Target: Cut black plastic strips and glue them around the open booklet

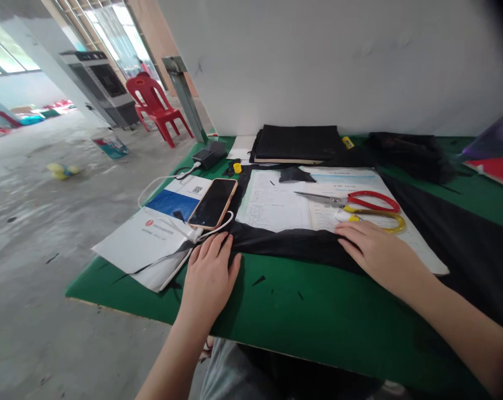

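Observation:
An open book lies on black cloth, and a strip of that cloth runs along the book's near edge. My left hand rests at the strip's left end, fingers stretched out and palm down, beside a white cable. At the strip's right end, my right hand lies with extended fingertips on the cloth and the page edge. Just beyond it, scissors with red and yellow handles lie on the right page. A scrap of black cloth sits at the top of the book.
A phone lies on white booklets at left, near a black charger. Behind the book are a black-covered book, yellow tape measure-like pieces and dark fabric. A white wall borders the green table.

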Tool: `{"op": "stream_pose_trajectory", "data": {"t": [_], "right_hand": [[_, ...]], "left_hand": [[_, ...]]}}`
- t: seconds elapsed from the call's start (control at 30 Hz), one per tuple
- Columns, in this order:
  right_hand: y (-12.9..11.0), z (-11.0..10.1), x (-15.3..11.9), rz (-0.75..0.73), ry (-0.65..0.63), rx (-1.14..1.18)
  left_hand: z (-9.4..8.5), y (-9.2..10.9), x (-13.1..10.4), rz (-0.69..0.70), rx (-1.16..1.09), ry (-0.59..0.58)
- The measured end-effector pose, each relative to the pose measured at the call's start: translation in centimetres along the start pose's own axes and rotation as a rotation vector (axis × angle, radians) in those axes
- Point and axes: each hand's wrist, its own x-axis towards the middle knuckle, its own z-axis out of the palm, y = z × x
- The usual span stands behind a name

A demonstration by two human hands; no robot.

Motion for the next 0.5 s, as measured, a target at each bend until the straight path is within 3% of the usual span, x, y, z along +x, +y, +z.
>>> {"op": "stream_pose_trajectory", "data": {"t": [0.17,0.5], "right_hand": [[0.9,0.7,-0.3,0.039,-0.023,0.166],[0.9,1.5,-0.8,-0.040,-0.070,0.180]], "left_hand": [[0.2,-0.2,0.0,0.032,-0.016,-0.007],[0.1,0.2,0.0,0.057,0.029,-0.005]]}}
